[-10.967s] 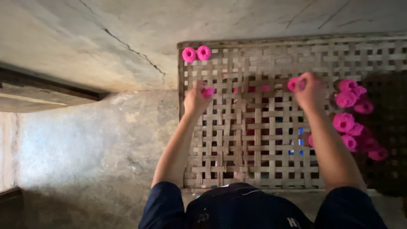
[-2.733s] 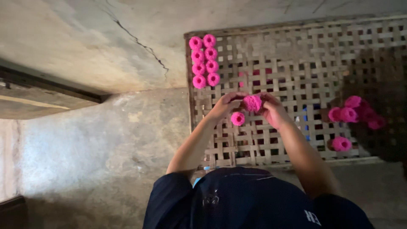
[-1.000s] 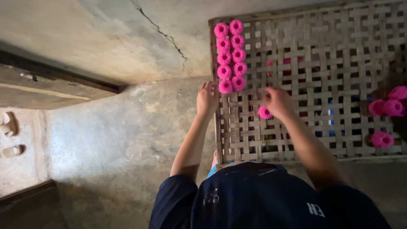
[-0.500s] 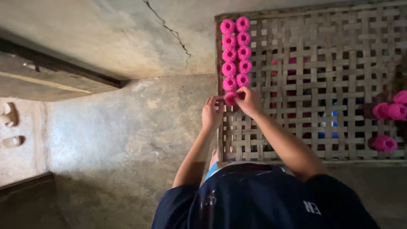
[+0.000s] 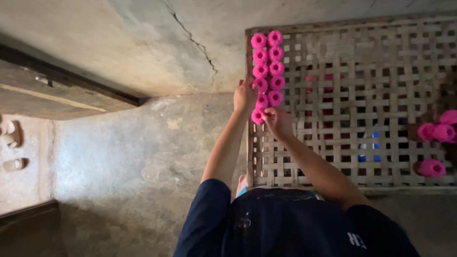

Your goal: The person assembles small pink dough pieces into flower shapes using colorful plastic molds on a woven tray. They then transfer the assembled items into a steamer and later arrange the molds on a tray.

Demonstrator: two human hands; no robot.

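While both hands work at the near end of the double column of pink rings (image 5: 267, 66), the count there has gone up: a second ago the last ring sat loose under the right hand, further right on the tray; now it lies at the foot of the left file

Left hand (image 5: 244, 95): at the left rim of the woven bamboo tray (image 5: 362, 119), fingers curled against the column's edge beside the lower rings. Touching them, not clearly enclosing any; whether it grips one I cannot tell

Right hand (image 5: 277, 122): fingertips pinched closed on the lowest pink ring (image 5: 257, 115), which rests on the lattice in line with the left file, just below its neighbour

Change over 11 s: two rings at the tray's far corner then, two files of about five each now. Loose pile at the tray's right edge (image 5: 435, 143) has thinned to a few

Reading: the row-building is advancing steadily, one ring per placement; left file now runs one ring further toward the person than the right

Surroundings: concrete floor (image 5: 133, 157), cracked wall (image 5: 143, 43), dark door sill at left (image 5: 66, 78)
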